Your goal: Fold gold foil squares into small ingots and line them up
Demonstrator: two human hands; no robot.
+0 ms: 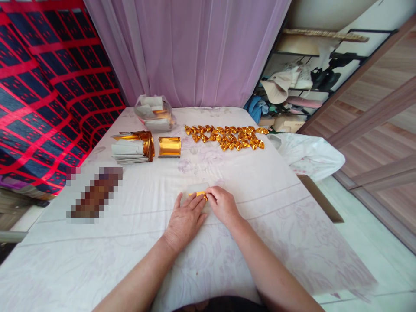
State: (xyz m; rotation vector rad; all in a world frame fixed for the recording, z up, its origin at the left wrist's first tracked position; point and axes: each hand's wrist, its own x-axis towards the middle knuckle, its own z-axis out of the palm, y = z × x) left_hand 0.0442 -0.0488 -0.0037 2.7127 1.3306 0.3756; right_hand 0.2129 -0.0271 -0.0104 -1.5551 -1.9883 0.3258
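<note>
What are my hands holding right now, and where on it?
A small gold foil paper, pressed on the table: left hand and right hand both pinch its near edge.

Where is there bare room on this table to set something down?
Bare cloth lies right of the right hand, below the folded gold pieces, and near the front edge. Crowded: the far left, with paper stack, gold sheet and plastic bag.

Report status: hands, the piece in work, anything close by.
Both hands, left hand and right hand, pressing on gold paper sheet flat on table. Folded gold pieces and paper stacks farther off, apart.
</note>
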